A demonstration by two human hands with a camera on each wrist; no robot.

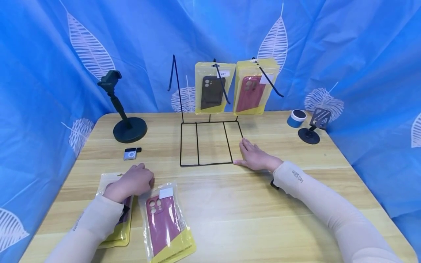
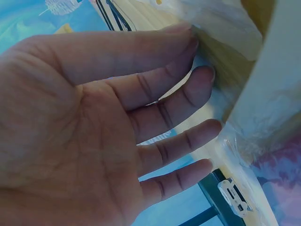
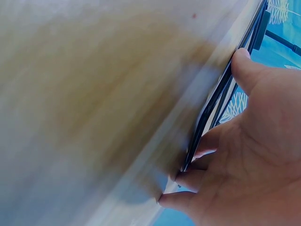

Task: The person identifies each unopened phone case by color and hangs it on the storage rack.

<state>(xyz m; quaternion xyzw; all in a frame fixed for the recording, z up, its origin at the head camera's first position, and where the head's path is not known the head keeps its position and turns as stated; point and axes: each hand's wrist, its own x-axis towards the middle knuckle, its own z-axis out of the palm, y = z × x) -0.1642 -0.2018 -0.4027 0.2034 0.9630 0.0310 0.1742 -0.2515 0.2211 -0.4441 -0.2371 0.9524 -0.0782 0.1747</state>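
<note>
My left hand (image 1: 136,179) is over two packaged phone cases at the front left, fingers loosely bent and nothing between them. Under its wrist lies one yellow-and-clear packet (image 1: 122,235), a dark case partly showing; beside it is a packet with a dark pink phone case (image 1: 162,223). In the left wrist view the palm (image 2: 99,132) is bare. My right hand (image 1: 255,156) touches the black wire display rack (image 1: 210,164) at its right front corner, thumb on the wire and fingers stretched along the side. Packets with a black case (image 1: 210,93) and a pink case (image 1: 250,95) hang from its hooks.
A black phone stand (image 1: 129,129) stands at the back left, with a small silver music player (image 1: 130,153) in front. At the back right are a blue-and-white round container (image 1: 296,119) and a small black stand (image 1: 309,135). Blue curtain surrounds the table.
</note>
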